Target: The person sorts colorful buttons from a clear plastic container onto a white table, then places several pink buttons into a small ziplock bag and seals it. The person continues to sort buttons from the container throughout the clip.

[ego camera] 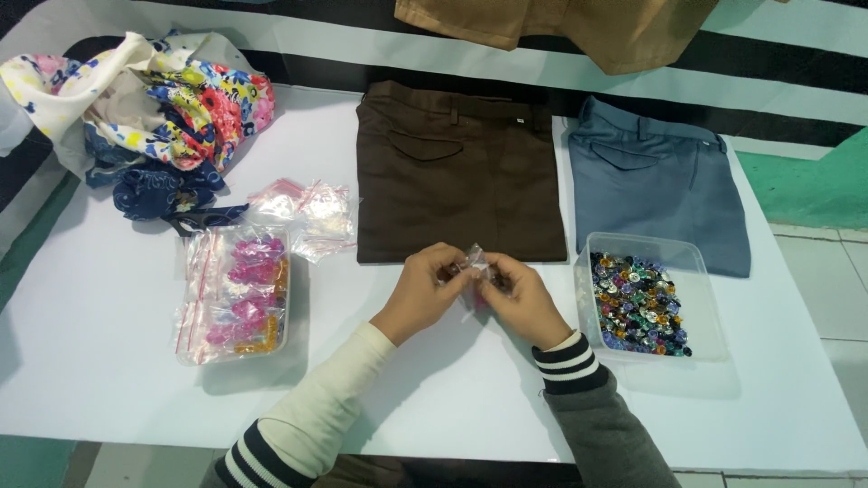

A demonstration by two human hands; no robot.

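Both hands meet over the white table [108, 316] just in front of the folded brown trousers [457, 172]. My left hand [425, 291] and my right hand [520, 298] pinch a small clear plastic bag [472, 262] between their fingertips. What is inside the bag is too small to tell. A clear plastic tub [696, 262] full of colourful buttons stands right beside my right hand.
Folded blue-grey trousers [660, 190] lie at the right, behind the tub. A clear tray [237, 294] of small bags with pink and orange pieces sits at the left, loose empty bags [307, 210] behind it. A heap of floral cloth [154, 108] fills the far left corner. Tan fabric [579, 27] hangs at the top.
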